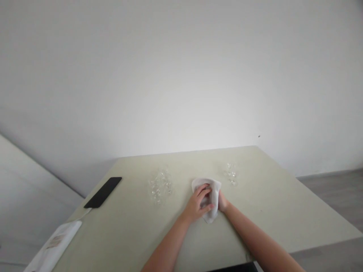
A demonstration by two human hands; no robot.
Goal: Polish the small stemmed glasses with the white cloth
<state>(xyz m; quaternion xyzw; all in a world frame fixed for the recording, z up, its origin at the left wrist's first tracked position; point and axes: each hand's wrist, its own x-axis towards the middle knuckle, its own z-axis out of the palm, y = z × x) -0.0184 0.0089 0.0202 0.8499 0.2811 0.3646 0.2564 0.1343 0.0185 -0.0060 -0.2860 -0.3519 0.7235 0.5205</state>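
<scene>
Cloth (214, 198), white and soft-looking, is bunched over the middle of the table (286, 215), its upper rim flared and its lower end hanging to a point (whether anything sits in its folds is too blurred to tell). Clear, shiny pieces (160, 184) lie on the table's left half, and a smaller clear cluster (231, 174) right of its middle, toward the far edge. That far edge runs along the wall (181, 83); a black slab (103, 192) lies by the left edge, leaving bare room over the table's right side. Left hand (195, 205) rests on the cloth, thumb apart from bent fingers; I cannot tell whether it grips. Right hand (222, 201) touches the cloth's right side, its fingers hidden, so its closure cannot be told.
</scene>
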